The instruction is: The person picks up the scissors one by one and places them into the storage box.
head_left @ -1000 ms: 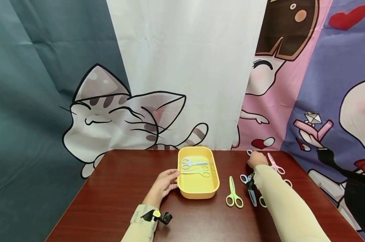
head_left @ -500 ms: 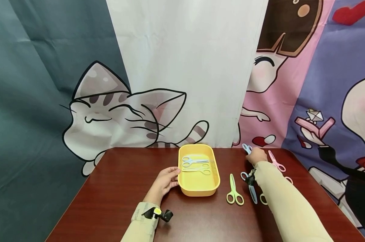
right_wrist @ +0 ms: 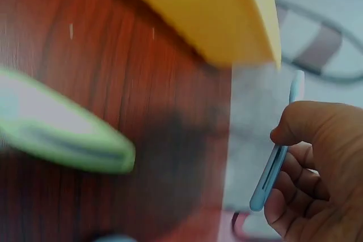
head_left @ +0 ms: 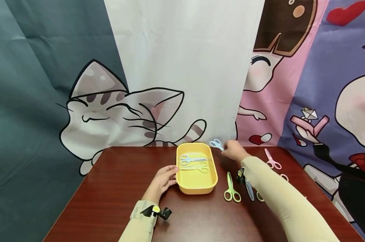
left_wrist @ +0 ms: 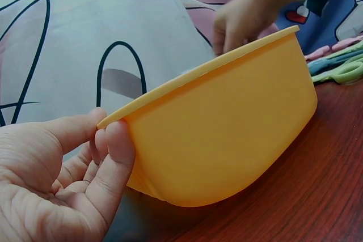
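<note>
My left hand (head_left: 164, 178) pinches the left rim of a yellow plastic tray (head_left: 197, 184) between thumb and fingers; the left wrist view shows this grip on the rim (left_wrist: 198, 72) closely. Inside the tray lie light blue scissors (head_left: 186, 161) and pale green scissors (head_left: 204, 169). My right hand (head_left: 235, 151) holds another pair of light blue scissors (head_left: 216, 144) above the table, just right of the tray's far end. Its handles point left, and the blades are mostly hidden by my fingers. In the right wrist view, thumb and curled fingers pinch these scissors (right_wrist: 269, 177) edge-on.
Green scissors (head_left: 231, 188) lie right of the tray on the brown table (head_left: 115, 201). Blue-bladed scissors (head_left: 250, 190), a green handle (head_left: 260, 197) and a pink handle (head_left: 284, 177) show partly around my right sleeve. Pink scissors (head_left: 272, 159) lie farther back. A printed curtain (head_left: 185, 67) hangs behind.
My right hand has lifted the light blue scissors from the table's far right and carried them left toward the tray. My left hand keeps its hold on the rim.
</note>
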`<state>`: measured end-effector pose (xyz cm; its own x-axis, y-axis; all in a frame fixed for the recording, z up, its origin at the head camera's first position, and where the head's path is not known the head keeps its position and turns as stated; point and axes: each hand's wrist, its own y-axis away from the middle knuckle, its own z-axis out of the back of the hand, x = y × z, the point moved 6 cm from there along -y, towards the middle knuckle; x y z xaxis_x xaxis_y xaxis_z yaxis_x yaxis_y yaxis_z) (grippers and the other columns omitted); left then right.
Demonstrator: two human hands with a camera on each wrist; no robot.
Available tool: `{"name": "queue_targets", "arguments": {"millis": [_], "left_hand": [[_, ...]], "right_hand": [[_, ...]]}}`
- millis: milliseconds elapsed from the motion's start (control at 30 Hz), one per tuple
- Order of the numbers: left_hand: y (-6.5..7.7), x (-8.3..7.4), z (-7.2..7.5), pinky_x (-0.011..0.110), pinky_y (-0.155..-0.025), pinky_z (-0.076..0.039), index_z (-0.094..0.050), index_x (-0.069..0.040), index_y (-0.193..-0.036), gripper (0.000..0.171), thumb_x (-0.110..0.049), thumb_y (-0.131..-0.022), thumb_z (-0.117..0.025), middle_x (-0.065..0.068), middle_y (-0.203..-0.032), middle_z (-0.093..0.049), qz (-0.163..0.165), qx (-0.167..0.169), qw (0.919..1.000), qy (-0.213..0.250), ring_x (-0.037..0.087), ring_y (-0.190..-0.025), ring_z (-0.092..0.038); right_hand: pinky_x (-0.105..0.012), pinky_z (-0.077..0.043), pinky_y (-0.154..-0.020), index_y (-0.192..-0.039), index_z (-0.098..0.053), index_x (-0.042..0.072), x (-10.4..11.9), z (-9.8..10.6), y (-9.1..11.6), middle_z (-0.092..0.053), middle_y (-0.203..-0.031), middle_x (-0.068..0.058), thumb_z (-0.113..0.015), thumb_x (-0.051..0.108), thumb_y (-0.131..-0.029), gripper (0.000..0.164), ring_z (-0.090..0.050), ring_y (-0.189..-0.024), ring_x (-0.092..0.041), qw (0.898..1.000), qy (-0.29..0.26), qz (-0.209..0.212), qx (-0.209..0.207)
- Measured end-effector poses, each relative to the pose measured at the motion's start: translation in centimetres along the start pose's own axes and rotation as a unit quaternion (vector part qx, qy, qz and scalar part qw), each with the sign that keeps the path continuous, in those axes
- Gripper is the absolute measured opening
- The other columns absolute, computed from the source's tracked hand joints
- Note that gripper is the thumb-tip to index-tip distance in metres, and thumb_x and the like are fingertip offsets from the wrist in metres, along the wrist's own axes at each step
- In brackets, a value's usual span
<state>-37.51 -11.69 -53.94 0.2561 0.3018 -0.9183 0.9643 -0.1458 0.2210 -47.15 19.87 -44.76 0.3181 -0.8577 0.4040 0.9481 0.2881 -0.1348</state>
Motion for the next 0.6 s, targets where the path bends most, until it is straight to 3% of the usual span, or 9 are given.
{"name": "queue_targets", "arguments": {"millis": [167, 333, 600], "left_hand": [[0.0, 0.0, 0.0, 0.024, -0.059, -0.058, -0.053, 0.01, -0.127, 0.035, -0.01, -0.101, -0.062, 0.006, -0.085, -0.066, -0.002, 0.0, 1.0, -0.001, 0.01, -0.066, -0.062], [0.1, 0.0, 0.1, 0.024, -0.058, -0.057, -0.055, 0.009, -0.125, 0.032, -0.01, -0.101, -0.063, 0.006, -0.086, -0.066, 0.0, -0.005, 1.0, 0.006, 0.01, -0.066, -0.062], [0.2, 0.0, 0.0, 0.024, -0.058, -0.057, -0.06, 0.003, -0.116, 0.023, -0.01, -0.099, -0.066, 0.005, -0.084, -0.066, -0.004, -0.006, 0.9999, 0.009, 0.009, -0.065, -0.061]], "right_hand": [[-0.03, -0.042, -0.06, -0.081, -0.067, 0.007, 5.0, -0.8, 0.1, -0.058, -0.068, 0.0, -0.072, 0.009, -0.076, 0.007, -0.05, -0.062, -0.016, 0.997, 0.007, 0.078, 0.009], [-0.032, -0.049, -0.071, -0.097, -0.072, 0.005, 9.6, -2.1, 0.7, -0.064, -0.084, 0.0, -0.073, 0.007, -0.078, 0.019, -0.055, -0.076, -0.015, 0.987, 0.046, 0.149, 0.04], [-0.031, -0.053, -0.078, -0.099, -0.074, 0.007, 13.3, -4.8, 2.5, -0.063, -0.092, 0.0, -0.078, 0.007, -0.078, 0.021, -0.057, -0.083, -0.014, 0.964, 0.093, 0.23, 0.1]]}}
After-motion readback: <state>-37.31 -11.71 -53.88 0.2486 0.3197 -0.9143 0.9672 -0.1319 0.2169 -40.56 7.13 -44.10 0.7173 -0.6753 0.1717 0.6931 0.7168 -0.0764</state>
